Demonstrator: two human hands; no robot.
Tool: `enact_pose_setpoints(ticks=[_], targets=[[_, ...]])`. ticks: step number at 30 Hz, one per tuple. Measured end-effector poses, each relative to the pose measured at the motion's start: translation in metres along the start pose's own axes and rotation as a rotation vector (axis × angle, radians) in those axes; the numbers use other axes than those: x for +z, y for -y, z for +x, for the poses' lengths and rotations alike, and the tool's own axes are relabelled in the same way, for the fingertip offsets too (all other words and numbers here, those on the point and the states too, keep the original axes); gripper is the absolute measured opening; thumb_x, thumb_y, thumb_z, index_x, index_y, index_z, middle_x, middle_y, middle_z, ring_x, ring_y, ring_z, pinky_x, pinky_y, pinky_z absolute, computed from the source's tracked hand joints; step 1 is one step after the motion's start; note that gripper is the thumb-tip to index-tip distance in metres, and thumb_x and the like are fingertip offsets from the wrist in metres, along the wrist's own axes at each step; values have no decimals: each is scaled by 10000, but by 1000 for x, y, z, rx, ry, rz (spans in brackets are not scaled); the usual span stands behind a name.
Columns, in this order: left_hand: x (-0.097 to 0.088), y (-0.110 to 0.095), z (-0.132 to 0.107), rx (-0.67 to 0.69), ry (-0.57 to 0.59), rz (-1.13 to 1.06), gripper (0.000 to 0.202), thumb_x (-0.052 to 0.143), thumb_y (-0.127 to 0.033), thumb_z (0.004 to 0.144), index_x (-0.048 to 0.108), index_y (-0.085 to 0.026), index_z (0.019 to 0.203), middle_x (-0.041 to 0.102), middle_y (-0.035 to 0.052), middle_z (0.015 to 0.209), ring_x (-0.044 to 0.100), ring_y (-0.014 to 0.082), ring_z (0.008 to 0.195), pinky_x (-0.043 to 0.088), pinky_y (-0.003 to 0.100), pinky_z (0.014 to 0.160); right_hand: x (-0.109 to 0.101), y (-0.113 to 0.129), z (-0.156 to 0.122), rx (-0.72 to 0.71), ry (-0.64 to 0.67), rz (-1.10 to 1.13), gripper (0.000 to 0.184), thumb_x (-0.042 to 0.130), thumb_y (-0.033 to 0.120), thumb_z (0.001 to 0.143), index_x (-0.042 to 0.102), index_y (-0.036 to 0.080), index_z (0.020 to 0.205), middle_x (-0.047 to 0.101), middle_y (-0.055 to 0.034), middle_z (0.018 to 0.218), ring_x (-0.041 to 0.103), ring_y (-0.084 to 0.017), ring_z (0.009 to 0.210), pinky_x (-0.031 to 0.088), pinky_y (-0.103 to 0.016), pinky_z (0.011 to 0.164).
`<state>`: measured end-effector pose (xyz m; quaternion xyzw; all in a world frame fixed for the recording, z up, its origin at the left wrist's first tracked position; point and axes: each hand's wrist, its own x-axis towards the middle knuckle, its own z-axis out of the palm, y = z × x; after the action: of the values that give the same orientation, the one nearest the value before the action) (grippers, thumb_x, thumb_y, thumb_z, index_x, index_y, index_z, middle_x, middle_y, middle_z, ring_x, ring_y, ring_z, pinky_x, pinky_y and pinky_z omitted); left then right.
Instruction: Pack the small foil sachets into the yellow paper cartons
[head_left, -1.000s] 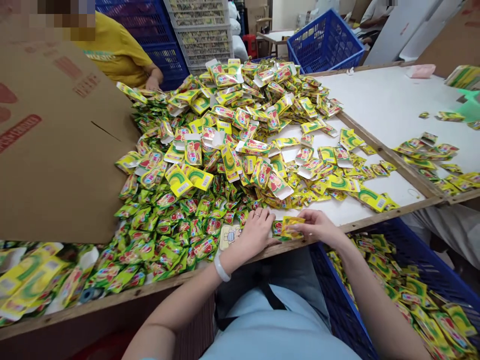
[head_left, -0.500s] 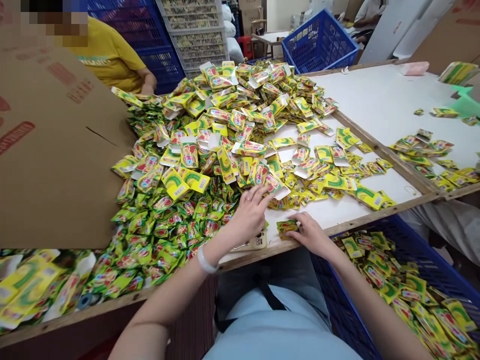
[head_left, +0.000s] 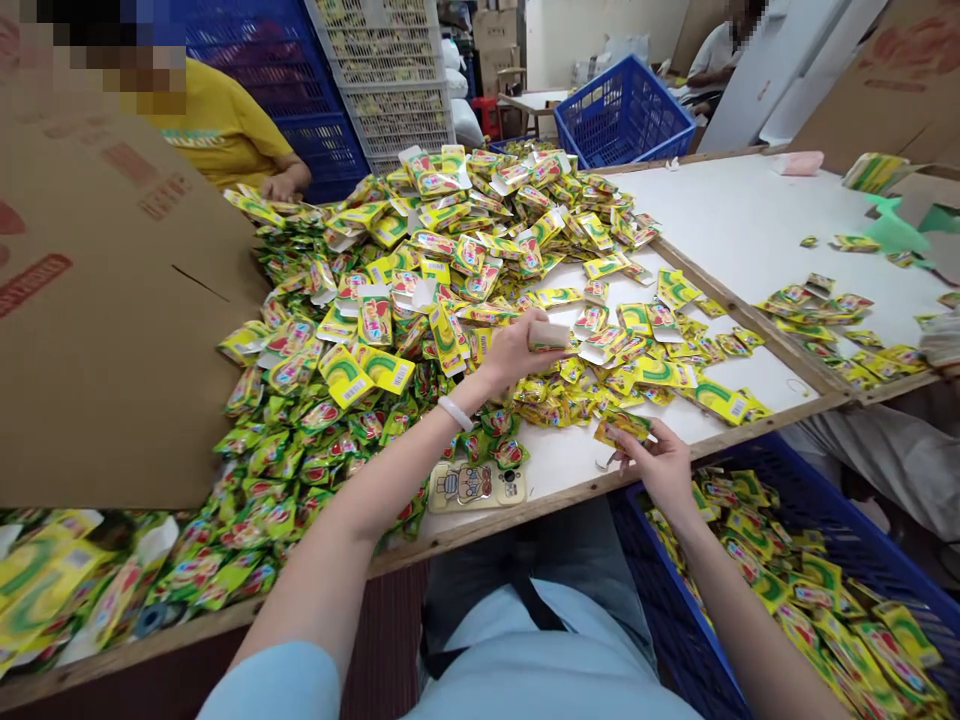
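My left hand [head_left: 514, 352] is closed around a small carton [head_left: 549, 336], its pale open end facing me, above the middle of the heap. In my right hand [head_left: 667, 462], near the table's front edge, yellow candy packets [head_left: 622, 428] are pinched between thumb and fingers; how many I cannot tell. Open yellow-and-red cartons [head_left: 375, 315] are piled just beyond my left hand. Green packets [head_left: 315, 460] lie heaped to the left. Loose yellow packets [head_left: 562, 400] spread over the white tabletop [head_left: 555, 460] between my hands.
A phone in a cartoon case [head_left: 476, 487] lies at the front edge. Below right stands a blue crate [head_left: 720, 640] of filled cartons. A large cardboard box [head_left: 112, 380] blocks the left. Across the table is a person in a yellow shirt [head_left: 225, 125]. A wooden strip [head_left: 750, 315] divides the tabletop.
My left hand has taken up a carton from the heap. My right hand has lifted its packets off the tabletop and moved right. The phone is now more exposed.
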<state>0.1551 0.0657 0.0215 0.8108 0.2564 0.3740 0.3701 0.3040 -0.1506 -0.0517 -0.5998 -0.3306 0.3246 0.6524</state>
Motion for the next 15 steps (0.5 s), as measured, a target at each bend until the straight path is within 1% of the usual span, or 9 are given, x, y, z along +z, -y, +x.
enact_pose_setpoints(ticks=[2, 4, 6, 8, 9, 10, 11, 13, 15], targets=[[2, -12, -22, -175, -140, -403, 455, 824, -405, 654, 602, -179, 981, 704, 65, 925, 677, 229, 873, 529, 376, 836, -2, 16, 6, -9, -20, 108, 290, 823, 385, 704, 680, 168, 832, 711, 4, 735, 587, -102, 454, 509, -240, 402], [5, -21, -42, -287, -199, -713, 446, 821, -406, 654, 616, -169, 973, 717, 73, 944, 694, 224, 884, 533, 353, 826, -1, 33, 12, -60, -38, 222, 250, 822, 346, 717, 687, 181, 847, 722, 9, 773, 589, -96, 455, 527, -248, 412], [5, -25, -56, -329, -257, -838, 429, 827, -368, 642, 624, -169, 963, 726, 82, 1010, 700, 239, 951, 525, 360, 872, 5, 45, 18, -120, -22, 290, 228, 827, 310, 716, 677, 193, 842, 731, 12, 795, 597, -102, 456, 526, -252, 400], [3, -23, -63, -332, -320, -832, 388, 811, -346, 658, 618, -174, 946, 729, 75, 1026, 699, 231, 974, 514, 360, 904, 16, 53, 22, -151, 31, 299, 220, 834, 287, 707, 661, 193, 804, 734, 11, 796, 590, -102, 438, 485, -232, 356], [2, -22, -65, -334, -335, -813, 368, 800, -349, 670, 613, -172, 932, 732, 69, 981, 703, 221, 936, 520, 356, 892, 22, 56, 23, -153, 61, 295, 214, 833, 281, 710, 657, 192, 795, 732, 12, 787, 580, -97, 424, 457, -217, 334], [0, -22, -68, -342, -313, -798, 370, 797, -350, 675, 606, -168, 934, 730, 59, 918, 706, 210, 878, 531, 352, 861, 29, 58, 23, -152, 92, 289, 204, 826, 278, 719, 657, 193, 796, 726, 15, 772, 568, -91, 414, 433, -204, 320], [-1, -23, -71, -352, -257, -792, 403, 805, -341, 670, 595, -166, 966, 719, 45, 856, 702, 199, 816, 544, 345, 817, 35, 61, 22, -158, 118, 285, 193, 816, 279, 733, 659, 196, 808, 716, 21, 752, 556, -85, 406, 416, -195, 312], [-3, -30, -80, -371, -69, -801, 571, 832, -294, 651, 534, -173, 1123, 688, 18, 793, 684, 181, 717, 558, 325, 724, 46, 69, 19, -206, 154, 281, 187, 797, 289, 757, 665, 214, 866, 694, 29, 770, 531, -73, 401, 414, -194, 311], [-3, -43, -92, -387, 140, -805, 765, 835, -252, 658, 399, -215, 1285, 669, 4, 814, 672, 168, 669, 558, 304, 657, 54, 78, 15, -281, 187, 229, 196, 791, 296, 762, 672, 230, 903, 671, 12, 890, 530, -66, 441, 441, -205, 335]])
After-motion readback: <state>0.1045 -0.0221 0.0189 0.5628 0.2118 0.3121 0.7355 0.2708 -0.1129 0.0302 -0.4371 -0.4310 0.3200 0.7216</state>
